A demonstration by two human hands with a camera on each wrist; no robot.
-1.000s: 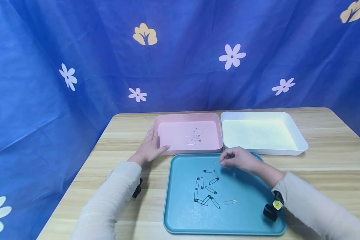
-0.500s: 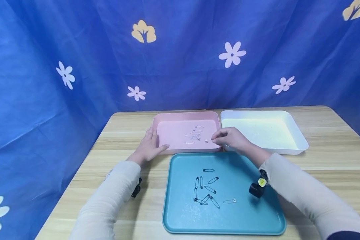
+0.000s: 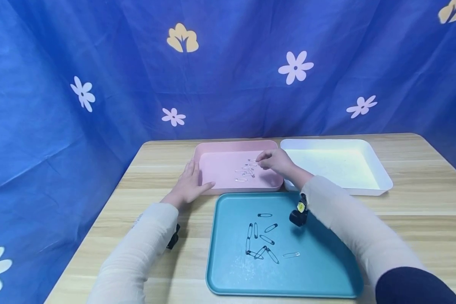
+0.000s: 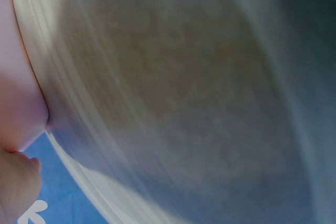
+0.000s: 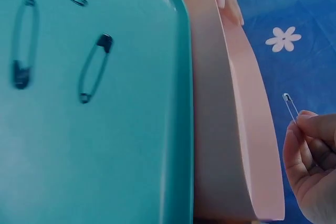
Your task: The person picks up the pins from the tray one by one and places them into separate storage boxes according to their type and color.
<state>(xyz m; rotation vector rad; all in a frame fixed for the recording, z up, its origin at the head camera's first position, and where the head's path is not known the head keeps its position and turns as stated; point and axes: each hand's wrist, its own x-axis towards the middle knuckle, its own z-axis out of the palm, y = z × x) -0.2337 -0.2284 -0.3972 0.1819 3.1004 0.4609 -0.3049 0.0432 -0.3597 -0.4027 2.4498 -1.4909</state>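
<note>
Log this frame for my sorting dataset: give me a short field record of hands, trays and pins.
right hand: over the pink tray, pinching a silver safety pin in its fingertip grip
left hand: rests flat against the pink tray's left rim, holding nothing
pink tray contents: a small cluster of silver pins
teal tray: nearest the person, with several black pins and one silver pin
white tray: right of the pink one, no pins visible
surface: wooden table
</note>
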